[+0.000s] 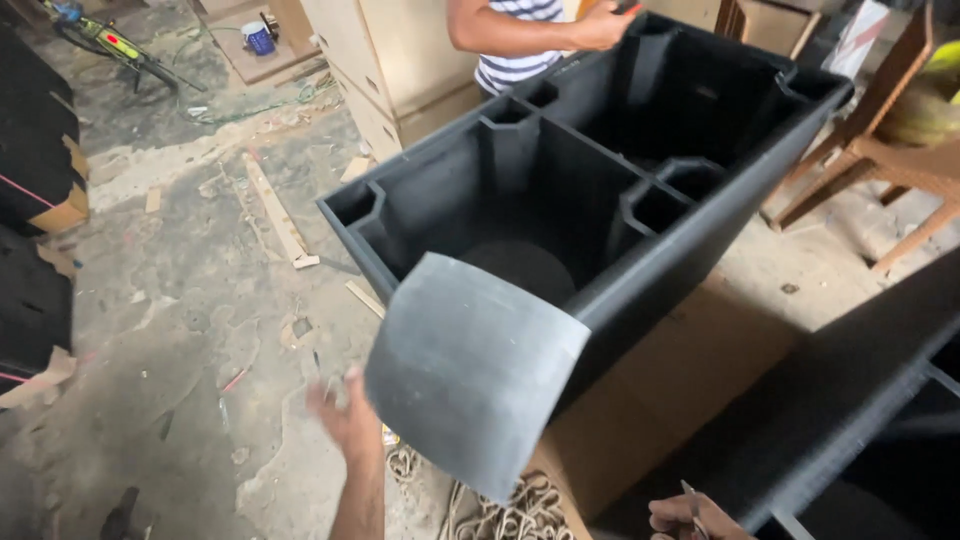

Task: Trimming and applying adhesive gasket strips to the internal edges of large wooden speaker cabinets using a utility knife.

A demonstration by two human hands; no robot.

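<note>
1. The grey foam sheet (470,375) curved over the black box (600,190) corner; it looked light and floppy, best held by its edges.
2. The left hand (345,415) gripped its lower edge.
3. The right hand (690,515) pinched a thin metal tool (692,497).

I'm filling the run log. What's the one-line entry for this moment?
left hand: holds curved grey sheet | right hand: holds thin tool | black box: open, on cardboard | another person's hand: at far rim

Head cam, looks down, close on hands.
</note>
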